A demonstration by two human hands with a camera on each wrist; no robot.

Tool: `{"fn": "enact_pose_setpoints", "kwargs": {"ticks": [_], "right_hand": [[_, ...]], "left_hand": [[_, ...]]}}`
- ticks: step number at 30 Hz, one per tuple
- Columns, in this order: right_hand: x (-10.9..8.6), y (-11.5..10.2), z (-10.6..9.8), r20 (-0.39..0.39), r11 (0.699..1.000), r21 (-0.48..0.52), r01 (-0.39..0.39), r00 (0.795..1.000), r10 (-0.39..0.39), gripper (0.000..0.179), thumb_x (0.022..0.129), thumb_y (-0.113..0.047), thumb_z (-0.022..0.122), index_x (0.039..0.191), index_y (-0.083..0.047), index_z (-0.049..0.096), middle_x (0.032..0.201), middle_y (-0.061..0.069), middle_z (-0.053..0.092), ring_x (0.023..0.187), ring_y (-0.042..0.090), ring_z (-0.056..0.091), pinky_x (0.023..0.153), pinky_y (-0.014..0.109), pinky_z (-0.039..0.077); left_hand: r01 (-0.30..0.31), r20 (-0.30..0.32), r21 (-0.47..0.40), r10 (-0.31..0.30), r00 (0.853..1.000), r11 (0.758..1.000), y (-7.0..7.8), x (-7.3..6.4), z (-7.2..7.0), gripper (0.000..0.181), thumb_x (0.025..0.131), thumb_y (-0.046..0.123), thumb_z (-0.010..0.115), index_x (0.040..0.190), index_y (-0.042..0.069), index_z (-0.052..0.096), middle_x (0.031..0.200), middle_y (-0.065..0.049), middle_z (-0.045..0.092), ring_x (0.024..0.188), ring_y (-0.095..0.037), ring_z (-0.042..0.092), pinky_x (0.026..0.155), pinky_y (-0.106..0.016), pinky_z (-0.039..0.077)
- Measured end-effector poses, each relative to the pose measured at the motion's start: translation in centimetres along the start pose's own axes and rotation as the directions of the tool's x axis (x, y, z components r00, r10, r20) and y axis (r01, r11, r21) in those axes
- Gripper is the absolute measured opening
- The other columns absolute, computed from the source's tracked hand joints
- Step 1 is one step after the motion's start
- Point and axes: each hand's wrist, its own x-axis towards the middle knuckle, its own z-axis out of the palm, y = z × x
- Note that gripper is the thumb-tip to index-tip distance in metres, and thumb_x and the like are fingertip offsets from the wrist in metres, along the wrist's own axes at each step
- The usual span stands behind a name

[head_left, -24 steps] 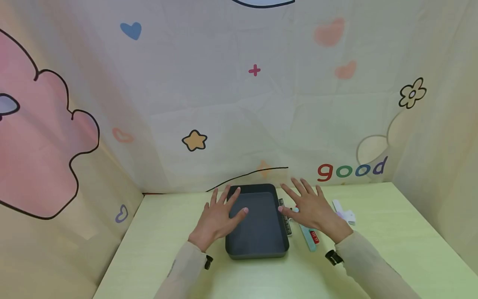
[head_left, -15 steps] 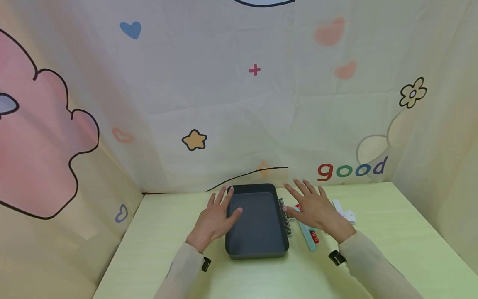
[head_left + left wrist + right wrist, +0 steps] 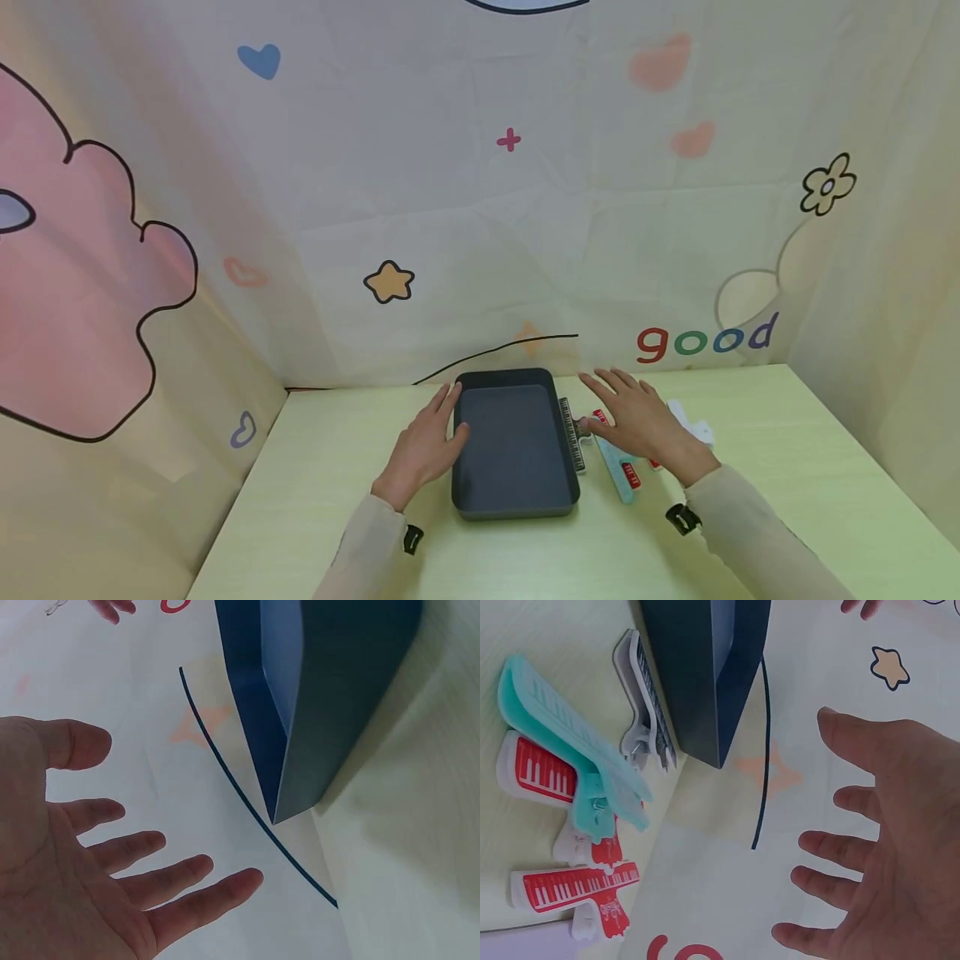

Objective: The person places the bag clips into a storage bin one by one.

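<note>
A dark grey rectangular tray [image 3: 513, 454] sits on the table in the middle of the head view. My left hand [image 3: 422, 454] hovers at its left side, fingers straight and holding nothing; in the left wrist view the palm [image 3: 67, 892] is apart from the tray wall. Over the clips right of the tray hangs my right hand [image 3: 643, 427], also with straight fingers and nothing in it. Below it lie a black-and-white clip [image 3: 646, 697] along the tray, a teal clip [image 3: 562, 727] overlapping a red-and-white clip [image 3: 544, 772], and another red-and-white clip [image 3: 577, 889].
A white clip-like piece [image 3: 702, 433] lies farther right, partly behind the right hand. The pale green table [image 3: 337, 500] meets a printed cloth backdrop [image 3: 450, 208] at its back edge, with cloth also on both sides. Dark bands [image 3: 413, 539] sit at the wrists.
My left hand has drawn left from over the tray to its side. The right hand has shifted right and slightly down, and both hands' fingers are less spread. Tray and clips stay put.
</note>
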Motion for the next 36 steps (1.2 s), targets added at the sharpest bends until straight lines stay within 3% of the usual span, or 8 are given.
{"fn": "enact_pose_setpoints", "kwargs": {"ticks": [4,9,15,20,24,28,36], "right_hand": [[0.1,0.4,0.4,0.012,1.000,0.011,-0.006,1.000,0.006,0.076,0.088,-0.044,0.068,0.150,-0.011,0.039,0.150,0.020,0.044,0.137,0.044,0.039,0.108,0.068,0.035],[0.2,0.8,0.9,0.015,1.000,0.019,-0.009,1.000,0.009,0.075,0.086,-0.041,0.071,0.148,-0.008,0.043,0.147,0.020,0.048,0.134,0.043,0.043,0.107,0.067,0.038],[0.4,1.2,1.4,0.039,1.000,0.029,-0.008,0.999,0.007,0.070,0.087,-0.036,0.072,0.145,-0.006,0.046,0.144,0.019,0.051,0.133,0.043,0.045,0.105,0.065,0.040],[0.8,1.4,2.1,0.077,1.000,0.030,0.001,0.997,-0.003,0.068,0.087,-0.032,0.072,0.144,-0.005,0.047,0.143,0.020,0.051,0.133,0.043,0.045,0.103,0.064,0.042],[1.1,1.4,2.8,0.098,1.000,0.017,0.015,0.995,-0.017,0.065,0.088,-0.031,0.072,0.143,-0.005,0.049,0.142,0.019,0.053,0.131,0.042,0.047,0.102,0.063,0.045],[1.4,1.4,3.3,0.105,0.999,0.018,0.031,0.994,-0.033,0.063,0.087,-0.029,0.073,0.141,-0.005,0.051,0.141,0.018,0.054,0.130,0.041,0.049,0.100,0.061,0.047],[1.7,1.5,4.2,0.147,1.000,0.008,0.020,0.989,-0.021,0.062,0.087,-0.031,0.073,0.140,-0.005,0.052,0.140,0.018,0.055,0.128,0.041,0.050,0.097,0.060,0.049]], "left_hand": [[0.011,0.014,-0.042,-0.011,1.000,0.999,-0.5,0.1,0.5,0.065,0.099,0.036,0.048,0.158,0.024,0.022,0.163,-0.008,0.026,0.130,-0.039,0.052,0.090,-0.057,0.052],[0.018,0.033,-0.132,-0.013,0.999,0.991,-1.3,0.1,1.1,0.064,0.098,0.029,0.052,0.156,0.018,0.028,0.159,-0.011,0.034,0.134,-0.039,0.048,0.102,-0.058,0.047],[0.033,0.055,-0.264,-0.019,0.998,0.964,-2.3,0.3,1.8,0.065,0.096,0.022,0.054,0.156,0.016,0.028,0.156,-0.014,0.037,0.126,-0.039,0.055,0.096,-0.052,0.053],[0.020,0.071,-0.332,0.004,0.997,0.943,-2.9,0.5,2.4,0.066,0.094,0.012,0.054,0.155,0.009,0.028,0.152,-0.022,0.040,0.123,-0.044,0.057,0.095,-0.051,0.055],[0.045,0.101,-0.401,-0.005,0.995,0.915,-3.3,0.7,2.9,0.068,0.092,0.006,0.054,0.154,0.006,0.027,0.151,-0.025,0.038,0.123,-0.045,0.055,0.075,-0.042,0.062],[0.086,0.130,-0.481,-0.026,0.991,0.873,-3.7,0.9,3.3,0.071,0.089,0.000,0.051,0.155,0.004,0.025,0.151,-0.026,0.037,0.123,-0.046,0.055,0.054,-0.032,0.060],[0.114,0.151,-0.508,-0.042,0.988,0.854,-3.9,0.9,3.7,0.069,0.087,-0.004,0.049,0.153,-0.001,0.026,0.146,-0.029,0.038,0.119,-0.046,0.057,0.050,-0.032,0.060]]}}
